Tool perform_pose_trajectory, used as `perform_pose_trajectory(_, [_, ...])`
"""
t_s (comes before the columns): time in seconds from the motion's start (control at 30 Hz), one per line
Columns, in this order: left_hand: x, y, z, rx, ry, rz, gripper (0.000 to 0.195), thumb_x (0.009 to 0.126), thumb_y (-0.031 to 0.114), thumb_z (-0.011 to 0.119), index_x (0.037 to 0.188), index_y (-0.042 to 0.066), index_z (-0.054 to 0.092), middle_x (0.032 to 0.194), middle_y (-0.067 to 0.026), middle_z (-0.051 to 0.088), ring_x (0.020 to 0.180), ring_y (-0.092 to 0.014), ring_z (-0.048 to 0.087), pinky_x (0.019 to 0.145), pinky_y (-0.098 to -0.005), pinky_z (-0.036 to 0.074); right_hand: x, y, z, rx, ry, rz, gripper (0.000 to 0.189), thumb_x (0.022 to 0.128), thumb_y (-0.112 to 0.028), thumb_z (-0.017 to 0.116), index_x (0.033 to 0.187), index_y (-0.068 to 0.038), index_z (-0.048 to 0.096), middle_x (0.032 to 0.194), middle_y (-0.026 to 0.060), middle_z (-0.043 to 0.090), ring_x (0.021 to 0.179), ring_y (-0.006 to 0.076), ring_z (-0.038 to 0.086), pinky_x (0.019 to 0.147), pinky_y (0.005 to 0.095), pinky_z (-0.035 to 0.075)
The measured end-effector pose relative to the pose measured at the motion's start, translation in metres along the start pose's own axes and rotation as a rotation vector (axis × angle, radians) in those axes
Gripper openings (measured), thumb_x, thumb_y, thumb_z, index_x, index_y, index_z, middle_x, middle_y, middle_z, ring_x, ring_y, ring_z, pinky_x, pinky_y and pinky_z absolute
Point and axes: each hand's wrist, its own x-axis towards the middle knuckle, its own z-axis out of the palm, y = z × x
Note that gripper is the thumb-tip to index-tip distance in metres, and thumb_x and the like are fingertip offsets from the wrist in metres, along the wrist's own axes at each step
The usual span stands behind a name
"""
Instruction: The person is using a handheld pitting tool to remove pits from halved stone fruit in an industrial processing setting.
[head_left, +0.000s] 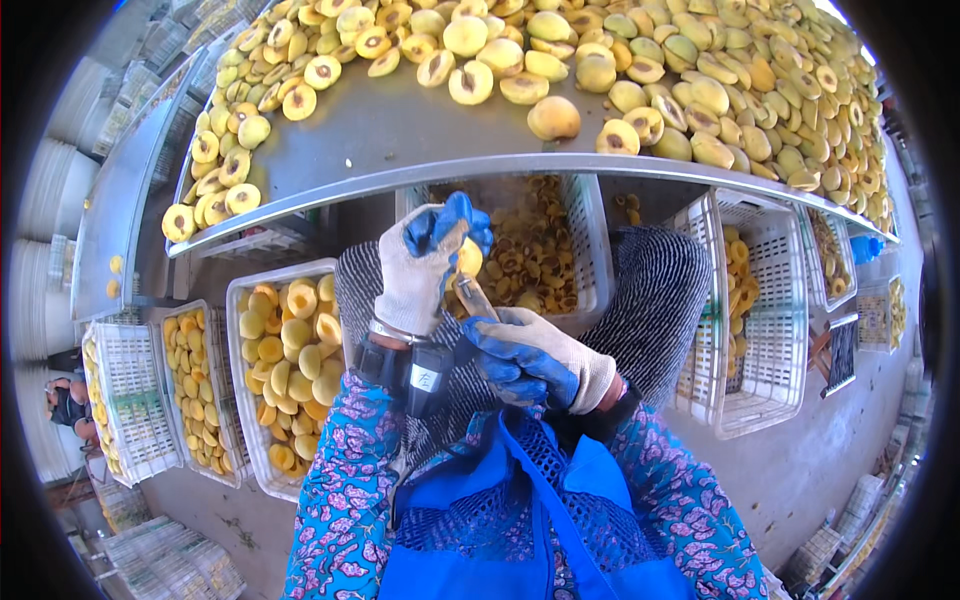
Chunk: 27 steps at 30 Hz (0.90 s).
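Observation:
My left hand, in a white knit glove with blue coated fingers, grips a piece of yellow stone fruit, apparently a peach. Its fingers hide much of the fruit. In my right hand, gloved the same way, is a slim hand tool, its upper end against the fruit. Whether that end is a blade or a scoop is hard to tell. Below both hands, between my knees, a white plastic crate holds brownish-yellow fruit pieces and pits.
A metal table spans the front, heaped with halved peaches; its raised edge faces me. At left stands a crate of cleaned halves, with more crates beyond. Another crate is by my right knee. A person sits far left.

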Motion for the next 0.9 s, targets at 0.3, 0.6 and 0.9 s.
perform_pose_trajectory(0.3, [0.032,-0.052,0.002,-0.395,0.195,-0.098,0.023,0.084,0.017,0.067,0.092,-0.004,0.061,0.079,-0.0115,0.066,0.063,-0.017,0.062,0.057,-0.0282,0.052,0.012,0.016,-0.022,0.752,-0.473,0.052,0.039,0.098,-0.031,0.038,0.102,0.007,0.049,0.048,-0.0049,0.037,0.029,0.0006,0.032,0.028,0.0177,0.028])
perform_pose_trajectory(0.6, [-0.001,0.025,-0.100,-0.040,0.557,0.387,0.025,0.087,0.008,0.056,0.109,-0.003,0.058,0.094,-0.0112,0.064,0.087,-0.023,0.063,0.080,-0.0343,0.052,0.007,-0.010,-0.068,-0.042,0.188,-0.166,0.032,0.094,-0.031,0.049,0.095,0.000,0.055,0.054,-0.0046,0.037,0.038,0.0049,0.033,0.034,0.0192,0.027])
perform_pose_trajectory(0.9, [0.097,0.066,-0.143,0.920,0.516,0.165,0.032,0.078,0.013,0.068,0.105,-0.002,0.063,0.091,-0.0080,0.066,0.077,-0.012,0.061,0.069,-0.0238,0.049,0.039,-0.004,-0.105,-0.110,0.437,-0.020,0.028,0.093,-0.028,0.052,0.095,0.000,0.056,0.053,0.0008,0.046,0.038,0.0109,0.043,0.034,0.0246,0.033])
